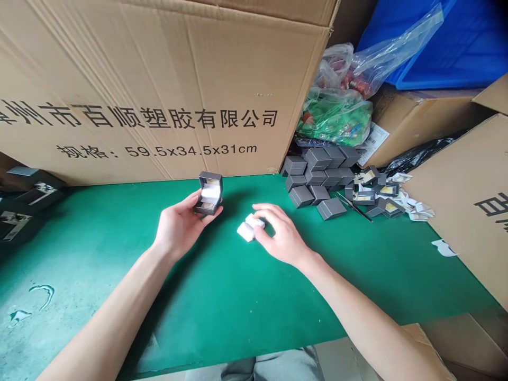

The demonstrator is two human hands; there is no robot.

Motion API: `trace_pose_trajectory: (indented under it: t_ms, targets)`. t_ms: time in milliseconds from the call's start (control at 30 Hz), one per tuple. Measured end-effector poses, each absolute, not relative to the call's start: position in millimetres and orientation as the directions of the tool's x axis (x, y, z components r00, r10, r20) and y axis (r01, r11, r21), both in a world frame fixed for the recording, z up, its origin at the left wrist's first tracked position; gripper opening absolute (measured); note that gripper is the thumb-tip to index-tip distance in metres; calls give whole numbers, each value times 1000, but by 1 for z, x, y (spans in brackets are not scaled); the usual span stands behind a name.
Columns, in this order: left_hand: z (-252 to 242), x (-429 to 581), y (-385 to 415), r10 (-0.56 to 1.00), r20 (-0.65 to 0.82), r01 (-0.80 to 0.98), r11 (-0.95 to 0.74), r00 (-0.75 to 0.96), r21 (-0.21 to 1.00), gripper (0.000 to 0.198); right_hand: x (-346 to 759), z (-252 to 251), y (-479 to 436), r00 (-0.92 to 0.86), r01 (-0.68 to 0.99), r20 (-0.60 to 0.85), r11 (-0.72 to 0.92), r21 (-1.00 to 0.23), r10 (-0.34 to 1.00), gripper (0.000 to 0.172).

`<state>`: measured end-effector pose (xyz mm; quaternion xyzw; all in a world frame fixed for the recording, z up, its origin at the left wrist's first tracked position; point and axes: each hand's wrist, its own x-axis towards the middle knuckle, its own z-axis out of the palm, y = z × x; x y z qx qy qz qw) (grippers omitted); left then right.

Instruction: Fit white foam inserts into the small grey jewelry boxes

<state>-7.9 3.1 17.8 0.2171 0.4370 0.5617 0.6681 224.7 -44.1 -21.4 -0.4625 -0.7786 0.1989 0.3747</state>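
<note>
1. Left hand [177,230]: fingers grasping an open box [210,193], white lining showing, raised over the desk [246,296] towards its far edge.
2. Right hand [283,238]: thumb and forefinger bent at the right side of the white insert [246,230]; whether they pinch it cannot be told.
3. Insert: on the desk, between the hands, right hand nearer. It lies left of the right fingertips; long axis unclear, part being covered.
4. Box: left of the insert and closer to the far edge.
5. Closed boxes [317,172]: stacked by the desk's far right corner.
</note>
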Motion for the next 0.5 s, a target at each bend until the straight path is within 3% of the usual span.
trace_pose_trajectory:
  t_ms: [133,267,500]
  targets:
    - [15,-10,4,946,-323,-559,281,25,780,31,225,-15,-44,-187,693,370,389,-607,910,32]
    - [14,-8,3,964,-260,-553,245,52,797,31,220,-12,-49,-210,734,361,391,-556,909,43]
    - [13,-7,0,953,-279,-506,302,123,808,35,215,-21,-50,-267,755,346,419,-505,899,19]
